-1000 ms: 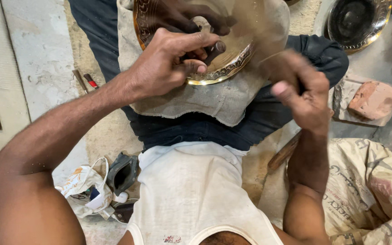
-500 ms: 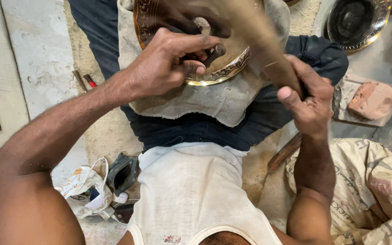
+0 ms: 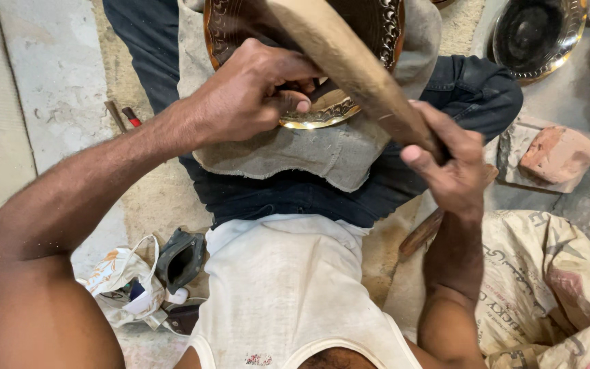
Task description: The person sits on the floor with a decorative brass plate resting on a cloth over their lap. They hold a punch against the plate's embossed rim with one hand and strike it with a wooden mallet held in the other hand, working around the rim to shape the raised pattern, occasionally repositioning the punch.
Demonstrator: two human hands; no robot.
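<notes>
At twelve o'clock in the head view, an embossed brass plate [image 3: 349, 109] lies on a grey cloth [image 3: 322, 154] over the person's lap. The left hand [image 3: 254, 96] rests on the plate's lower rim, fingers curled tight, apparently pinching a small tool too hidden to tell. At three o'clock the right hand [image 3: 448, 167] grips a wooden mallet [image 3: 349, 61] slanting across the plate. A second dish [image 3: 534, 34] sits at one o'clock, a brick [image 3: 558, 154] beside it.
</notes>
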